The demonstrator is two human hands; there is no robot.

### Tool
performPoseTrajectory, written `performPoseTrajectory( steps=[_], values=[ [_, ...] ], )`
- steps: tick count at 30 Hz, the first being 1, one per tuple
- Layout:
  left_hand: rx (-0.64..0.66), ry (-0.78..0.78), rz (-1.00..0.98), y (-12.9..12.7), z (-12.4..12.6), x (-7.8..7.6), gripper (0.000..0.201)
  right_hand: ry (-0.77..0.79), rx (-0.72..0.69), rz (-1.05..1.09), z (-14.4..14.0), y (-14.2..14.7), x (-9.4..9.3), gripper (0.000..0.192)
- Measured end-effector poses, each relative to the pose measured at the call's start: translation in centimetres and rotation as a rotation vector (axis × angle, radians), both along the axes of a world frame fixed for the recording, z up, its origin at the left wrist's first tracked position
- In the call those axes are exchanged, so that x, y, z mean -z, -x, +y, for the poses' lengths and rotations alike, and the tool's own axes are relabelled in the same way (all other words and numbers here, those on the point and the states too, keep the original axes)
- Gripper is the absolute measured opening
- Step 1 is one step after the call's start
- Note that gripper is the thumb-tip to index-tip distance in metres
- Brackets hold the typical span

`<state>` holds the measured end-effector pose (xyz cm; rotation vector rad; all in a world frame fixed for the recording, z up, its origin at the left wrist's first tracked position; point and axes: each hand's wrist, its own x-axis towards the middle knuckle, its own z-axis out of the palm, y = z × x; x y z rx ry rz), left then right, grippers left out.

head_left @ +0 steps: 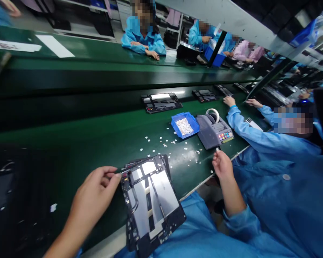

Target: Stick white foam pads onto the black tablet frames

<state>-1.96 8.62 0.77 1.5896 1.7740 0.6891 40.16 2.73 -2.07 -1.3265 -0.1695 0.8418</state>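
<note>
Pinching the open tablet frame (150, 200) at its 10 o'clock corner, the left hand (93, 197) is nearest; its long axis runs 11-to-5. The right hand (222, 165), fingers closed on a tape piece, sits below the tape dispenser (214, 130).

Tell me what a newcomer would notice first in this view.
First, the flat black device frame with shiny silver panels at the near edge of the green bench, its corner pinched by the left hand. Next, the right hand reaching to the grey tape dispenser, beside a small blue tray of white bits, with white scraps scattered between.
</note>
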Motion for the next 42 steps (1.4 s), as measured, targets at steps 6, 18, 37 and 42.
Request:
performPoseTrajectory(
  steps=[6, 18, 37, 42],
  values=[
    [0.152, 0.172, -0.566, -7.6, -3.5, -2.3, 0.032, -0.055, -0.62, -0.108, -1.3, 13.7, -0.9, 0.026],
    [-0.118, 0.033, -0.465, -1.0, -3.8, -0.4, 0.013, -0.283, -1.032, -1.111, 3.7, 16.3, -1.1, 0.022],
    [0.296, -0.119, 0.102, 0.2, -2.5, -0.9, 0.01, -0.597, -1.326, -1.983, 8.1, 18.4, -0.1, 0.03],
    [0.426, -0.181, 0.228, -0.2, -2.5, -0.8, 0.014, -0.616, -1.343, -2.031, 8.4, 18.5, -0.5, 0.03]
  ],
)
